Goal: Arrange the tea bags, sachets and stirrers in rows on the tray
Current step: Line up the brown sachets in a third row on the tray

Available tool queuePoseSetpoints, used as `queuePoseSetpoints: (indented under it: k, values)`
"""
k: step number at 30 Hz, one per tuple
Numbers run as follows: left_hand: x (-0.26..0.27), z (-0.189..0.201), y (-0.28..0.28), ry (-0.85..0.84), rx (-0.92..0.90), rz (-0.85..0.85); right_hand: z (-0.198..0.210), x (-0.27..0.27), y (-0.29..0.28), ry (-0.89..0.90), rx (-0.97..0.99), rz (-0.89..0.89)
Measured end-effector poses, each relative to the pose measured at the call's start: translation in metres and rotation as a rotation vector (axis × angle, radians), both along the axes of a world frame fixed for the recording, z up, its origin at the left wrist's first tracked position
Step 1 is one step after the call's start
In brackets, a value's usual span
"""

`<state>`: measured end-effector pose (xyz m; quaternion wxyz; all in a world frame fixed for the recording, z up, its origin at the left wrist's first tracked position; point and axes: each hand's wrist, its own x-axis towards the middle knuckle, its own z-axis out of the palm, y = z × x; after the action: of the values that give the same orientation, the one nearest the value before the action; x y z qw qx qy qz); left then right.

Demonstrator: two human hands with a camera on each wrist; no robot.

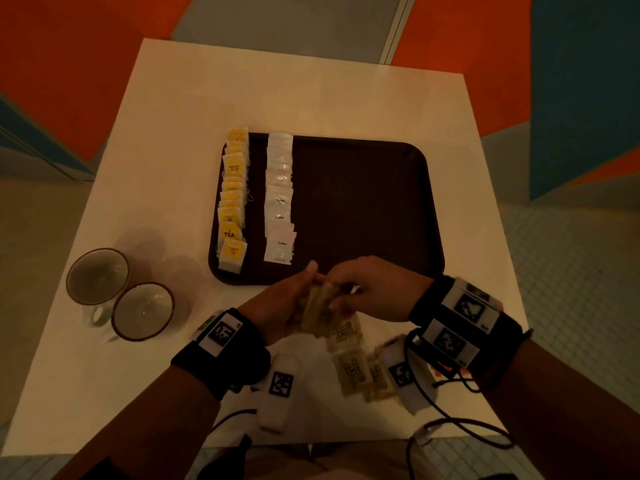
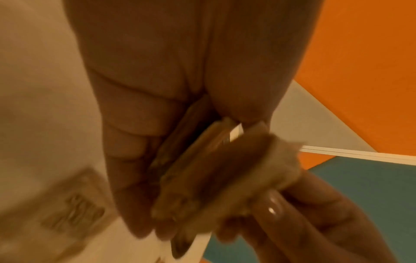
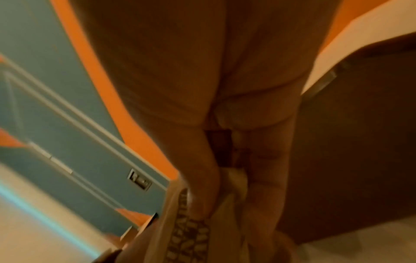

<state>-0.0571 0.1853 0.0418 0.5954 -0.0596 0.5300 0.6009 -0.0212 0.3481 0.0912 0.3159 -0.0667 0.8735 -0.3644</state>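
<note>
A dark brown tray (image 1: 363, 209) lies on the white table. Along its left side runs a row of yellow tea bags (image 1: 232, 202), and beside it a row of white coffee sachets (image 1: 280, 199). Just in front of the tray, my left hand (image 1: 294, 303) grips a stack of beige sugar sachets (image 1: 317, 310) on edge. My right hand (image 1: 356, 289) pinches the same stack (image 2: 202, 176) from the other side. More beige sachets (image 1: 349, 355) lie loose on the table below the hands. In the right wrist view a printed sachet (image 3: 189, 231) sits between the fingers.
Two empty mugs (image 1: 121, 292) with brown rims stand at the table's left front. The right two thirds of the tray are bare. Cables trail from both wrist bands over the table's near edge (image 1: 311, 441). Orange and blue walls surround the table.
</note>
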Motion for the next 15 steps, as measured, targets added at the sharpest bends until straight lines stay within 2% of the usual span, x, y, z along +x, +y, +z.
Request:
queuePoseSetpoints:
  k: [2, 4, 7, 9, 10, 13, 15]
  values:
    - [0.007, 0.001, 0.004, -0.126, 0.049, -0.022, 0.002, -0.005, -0.006, 0.016, 0.079, 0.105]
    - [0.009, 0.001, 0.006, -0.185, 0.089, 0.016, 0.001, -0.008, -0.008, 0.057, 0.112, 0.139]
    - [0.008, 0.002, 0.005, -0.139, 0.077, 0.163, -0.005, -0.008, -0.005, 0.15, 0.048, 0.026]
    - [0.005, 0.0, 0.003, -0.108, 0.08, 0.236, -0.009, -0.006, 0.001, 0.212, -0.013, -0.169]
    - [0.003, -0.001, 0.001, -0.106, 0.088, 0.274, -0.011, -0.004, 0.005, 0.21, -0.084, -0.321]
    - [-0.002, -0.001, -0.003, -0.158, 0.141, 0.405, -0.011, 0.006, 0.013, 0.019, -0.471, -0.761]
    - [-0.005, -0.001, -0.005, -0.185, 0.174, 0.443, -0.012, 0.013, 0.012, -0.148, -0.657, -0.895]
